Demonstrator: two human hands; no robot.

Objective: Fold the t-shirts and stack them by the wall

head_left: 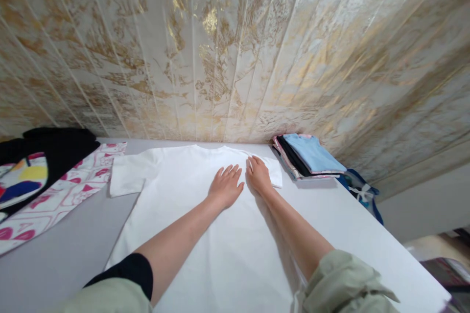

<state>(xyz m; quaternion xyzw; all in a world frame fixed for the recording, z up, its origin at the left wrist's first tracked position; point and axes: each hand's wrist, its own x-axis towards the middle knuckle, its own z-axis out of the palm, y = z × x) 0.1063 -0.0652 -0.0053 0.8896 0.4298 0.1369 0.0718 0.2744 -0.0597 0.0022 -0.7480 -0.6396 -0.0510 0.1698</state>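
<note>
Rolled pale-green sleeves sit closest to the lens, a black cuff showing at the left one, as a person's bare forearms reach over a white table. Dark and printed clothes crowd the left side: a black garment with a multicolored design lies against a pink-and-white printed cloth. At far right, a stack of folded clothes, light blue on top, rests near the table's back edge, close to the shirt's right sleeve, with a blue item beyond the table's side. Gold-patterned paneling rises behind. Spread between these piles, a white T-shirt lies beneath both hands, its neckline toward the paneling and its lower part running under the forearms. The left hand presses palm down on the upper chest, fingers fanned, grasping nothing. The right hand rests by the right shoulder, fingers slightly bent; whether it pinches fabric cannot be told.
</note>
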